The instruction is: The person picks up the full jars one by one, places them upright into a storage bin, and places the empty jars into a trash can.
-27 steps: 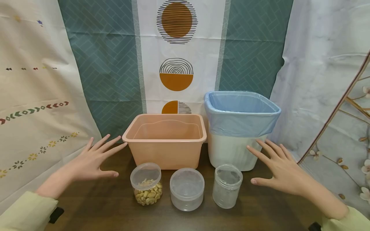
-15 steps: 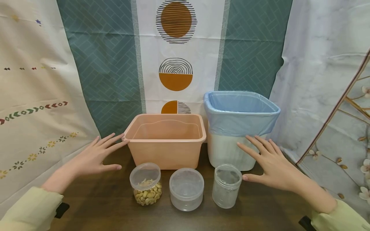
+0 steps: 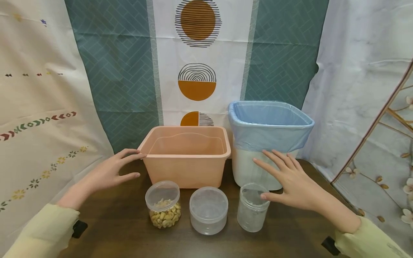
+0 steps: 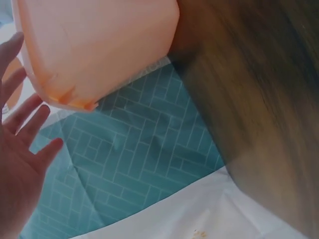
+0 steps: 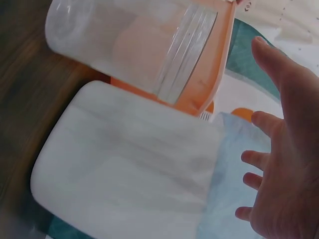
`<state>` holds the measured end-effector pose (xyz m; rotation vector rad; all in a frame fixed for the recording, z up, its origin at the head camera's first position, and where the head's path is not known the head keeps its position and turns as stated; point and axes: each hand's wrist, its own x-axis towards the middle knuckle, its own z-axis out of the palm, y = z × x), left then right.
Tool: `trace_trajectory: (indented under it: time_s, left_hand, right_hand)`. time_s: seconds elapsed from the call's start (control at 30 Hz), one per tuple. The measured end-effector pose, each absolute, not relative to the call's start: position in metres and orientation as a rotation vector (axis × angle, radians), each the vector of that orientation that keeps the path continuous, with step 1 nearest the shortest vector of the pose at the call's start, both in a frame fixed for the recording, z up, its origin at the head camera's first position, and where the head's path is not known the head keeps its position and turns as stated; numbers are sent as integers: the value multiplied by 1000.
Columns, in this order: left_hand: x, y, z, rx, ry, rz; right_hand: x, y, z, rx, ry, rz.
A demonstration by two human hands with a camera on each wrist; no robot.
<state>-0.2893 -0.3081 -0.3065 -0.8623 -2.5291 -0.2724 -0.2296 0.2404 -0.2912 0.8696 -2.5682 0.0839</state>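
Left hand (image 3: pixel 108 175) and right hand (image 3: pixel 292 185) are being brought further inward than before, fingers extended and apart. The left is being held at the peach tub (image 3: pixel 185 172), contact being unclear; the right, near the clear jar (image 3: pixel 252 215) being supported by the bench (image 3: pixel 135 231).

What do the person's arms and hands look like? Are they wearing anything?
The left hand and right hand are bare, no gloves or rings showing. The left sleeve and right sleeve are pale yellow-green and a bit wrinkly. A small black piece shows by each sleeve's end; I can't tell what it is.
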Motion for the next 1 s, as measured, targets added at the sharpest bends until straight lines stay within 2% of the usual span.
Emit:
trace_trajectory:
  time_s: [0.6,1.0]
  left_hand:
    - [-324,-298,-335,-676,-2117,-713]
    - [-314,-279,-338,-474,-2094,-1019]
  right_hand:
    - [-239,188,-283,1078,-2487,72]
    - [-255,134,-275,1226,-2490,64]
